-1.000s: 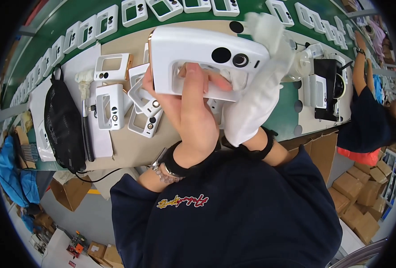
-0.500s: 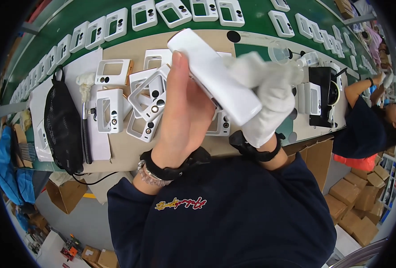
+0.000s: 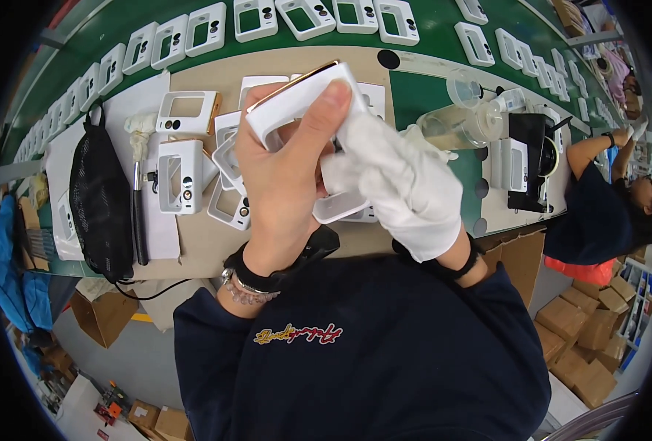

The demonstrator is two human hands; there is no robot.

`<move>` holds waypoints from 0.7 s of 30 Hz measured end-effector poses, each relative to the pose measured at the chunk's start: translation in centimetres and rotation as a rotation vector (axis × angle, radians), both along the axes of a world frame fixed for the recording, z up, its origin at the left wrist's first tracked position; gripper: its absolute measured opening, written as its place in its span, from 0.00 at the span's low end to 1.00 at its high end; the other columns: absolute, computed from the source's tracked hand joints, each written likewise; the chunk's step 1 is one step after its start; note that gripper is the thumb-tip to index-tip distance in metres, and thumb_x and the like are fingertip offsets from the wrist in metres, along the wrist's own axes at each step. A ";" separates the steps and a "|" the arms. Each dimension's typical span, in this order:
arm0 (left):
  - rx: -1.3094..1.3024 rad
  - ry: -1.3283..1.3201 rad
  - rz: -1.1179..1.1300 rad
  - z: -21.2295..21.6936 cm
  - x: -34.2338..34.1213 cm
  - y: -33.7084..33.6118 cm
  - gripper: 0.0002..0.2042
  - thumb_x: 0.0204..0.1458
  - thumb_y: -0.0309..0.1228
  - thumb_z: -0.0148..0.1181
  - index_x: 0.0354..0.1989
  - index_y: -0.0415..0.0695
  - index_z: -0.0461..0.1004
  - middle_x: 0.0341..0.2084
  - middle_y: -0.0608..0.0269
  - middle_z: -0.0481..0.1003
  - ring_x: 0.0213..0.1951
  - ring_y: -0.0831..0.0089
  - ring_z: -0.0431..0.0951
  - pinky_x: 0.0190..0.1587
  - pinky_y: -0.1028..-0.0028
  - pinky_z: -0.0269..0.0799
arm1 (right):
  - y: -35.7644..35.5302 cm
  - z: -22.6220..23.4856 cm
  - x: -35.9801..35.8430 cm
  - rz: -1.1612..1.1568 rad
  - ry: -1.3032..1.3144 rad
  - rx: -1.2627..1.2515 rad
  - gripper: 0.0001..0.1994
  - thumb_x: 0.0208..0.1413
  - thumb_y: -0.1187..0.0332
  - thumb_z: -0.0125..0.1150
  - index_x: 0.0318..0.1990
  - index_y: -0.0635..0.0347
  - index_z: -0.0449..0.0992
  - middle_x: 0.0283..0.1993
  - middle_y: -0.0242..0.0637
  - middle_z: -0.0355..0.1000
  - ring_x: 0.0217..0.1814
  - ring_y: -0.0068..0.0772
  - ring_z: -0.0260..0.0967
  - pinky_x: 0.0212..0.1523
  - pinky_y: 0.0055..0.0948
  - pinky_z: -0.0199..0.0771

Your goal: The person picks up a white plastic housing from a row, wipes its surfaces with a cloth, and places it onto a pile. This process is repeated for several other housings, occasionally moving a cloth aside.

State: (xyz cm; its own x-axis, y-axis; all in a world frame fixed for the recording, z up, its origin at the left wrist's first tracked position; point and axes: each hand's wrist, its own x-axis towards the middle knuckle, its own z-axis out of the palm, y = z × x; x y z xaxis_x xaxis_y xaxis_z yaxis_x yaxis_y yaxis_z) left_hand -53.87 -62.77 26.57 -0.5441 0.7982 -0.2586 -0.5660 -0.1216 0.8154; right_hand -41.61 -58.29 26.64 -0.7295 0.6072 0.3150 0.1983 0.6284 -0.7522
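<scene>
The left hand [image 3: 282, 180] gripped the white case [image 3: 285, 109] over the tabletop [image 3: 201, 250], back from its front edge; the case's upper edge rose rightward. The gloved right hand [image 3: 407, 187] overlapped its right side, bent fingers' hold impossible to tell.

White case [image 3: 280, 103]: smooth, hard, plastic-looking, soft gloss; gold edge strip [image 3: 300, 79] shiny, metallic in look. Glove [image 3: 418, 198]: white cloth, matt, creased. Loose cases [image 3: 180, 150] on the table [image 3: 208, 253]: same smooth white finish; table top matt tan. Jar [image 3: 447, 128]: clear, glossy; glass or plastic, cannot tell. Bag [image 3: 105, 202]: black mesh cloth, dull. Sheet [image 3: 166, 242]: white, paper-like, matt. Carton [image 3: 523, 264]: plain brown cardboard. Shirt [image 3: 385, 338]: dark matt cloth. Bracelet [image 3: 246, 292]: glossy, translucent beads.
</scene>
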 end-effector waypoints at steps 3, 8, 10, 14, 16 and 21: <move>0.029 0.037 0.034 -0.9 0.0 0.3 0.11 0.43 0.30 0.60 0.31 0.43 0.64 0.14 0.73 0.66 0.11 0.89 0.59 0.08 0.87 0.48 | 0.4 -0.6 -0.4 0.004 0.017 0.051 0.15 0.52 0.67 0.50 0.46 0.65 0.67 0.41 0.37 0.69 0.35 0.24 0.67 0.37 0.19 0.65; 0.099 0.035 0.151 -1.6 0.4 0.0 0.10 0.46 0.32 0.57 0.32 0.44 0.63 0.14 0.72 0.65 0.10 0.90 0.57 0.09 0.86 0.49 | -0.7 -0.8 -2.4 -0.139 0.459 -0.852 0.16 0.53 0.69 0.46 0.50 0.64 0.63 0.45 0.39 0.65 0.40 0.26 0.66 0.41 0.20 0.64; 0.175 0.127 0.207 -1.6 0.8 0.6 0.11 0.48 0.35 0.54 0.33 0.44 0.62 0.14 0.72 0.65 0.11 0.90 0.58 0.10 0.86 0.50 | -1.9 -1.8 -3.0 -0.285 0.449 -0.555 0.16 0.53 0.70 0.46 0.49 0.64 0.63 0.44 0.39 0.65 0.42 0.28 0.65 0.42 0.21 0.63; 0.111 0.140 0.280 -1.0 3.1 1.2 0.17 0.52 0.46 0.44 0.38 0.43 0.61 0.20 0.67 0.67 0.19 0.82 0.67 0.19 0.83 0.62 | -2.9 -4.2 -3.7 -0.436 0.635 -0.507 0.13 0.49 0.67 0.50 0.42 0.63 0.66 0.33 0.37 0.65 0.34 0.26 0.64 0.36 0.26 0.64; 0.139 -0.115 0.148 -0.6 3.9 1.5 0.25 0.50 0.52 0.39 0.44 0.41 0.59 0.29 0.61 0.67 0.30 0.74 0.69 0.32 0.77 0.64 | -1.8 -3.9 -2.8 -0.449 0.749 -0.598 0.13 0.47 0.65 0.52 0.39 0.62 0.68 0.29 0.36 0.66 0.30 0.24 0.64 0.33 0.28 0.65; 0.174 -0.607 -0.365 0.3 1.2 -1.8 0.32 0.47 0.55 0.41 0.52 0.38 0.54 0.45 0.53 0.61 0.46 0.62 0.65 0.51 0.67 0.56 | 2.2 0.3 1.0 -0.005 0.344 0.477 0.12 0.40 0.61 0.53 0.30 0.59 0.69 0.19 0.37 0.59 0.20 0.33 0.62 0.22 0.33 0.62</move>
